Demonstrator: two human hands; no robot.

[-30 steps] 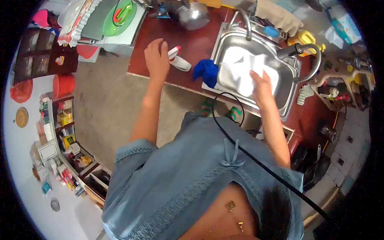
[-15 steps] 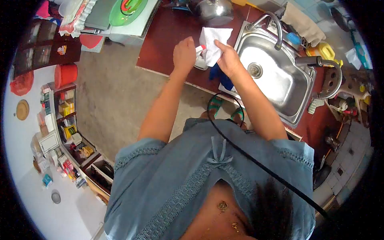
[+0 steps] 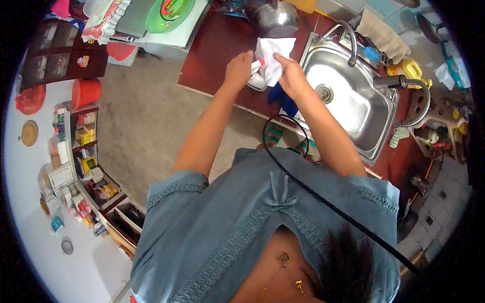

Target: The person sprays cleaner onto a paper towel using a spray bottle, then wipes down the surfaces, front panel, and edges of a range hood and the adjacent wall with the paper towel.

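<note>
Red counter (image 3: 212, 50) beside the sink (image 3: 353, 101): left hand (image 3: 237, 70) fingers wrap a spray bottle (image 3: 256, 76); right hand (image 3: 290, 76) fingers pinch a white cloth (image 3: 273, 53), likely light and limp, best gripped bunched.

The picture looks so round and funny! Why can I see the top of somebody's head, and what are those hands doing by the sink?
The camera is worn on a person's head and looks down, and its wide lens bends everything into a circle. So you see their hair, blue shirt and both arms from above. There is no machine here, just two bare hands. The left hand has its grip on a white spray bottle with a red top. The right hand holds a white cloth right against the bottle. Below them is a dark red counter with a shiny metal sink, a blue scrubber and a metal pot.
</note>
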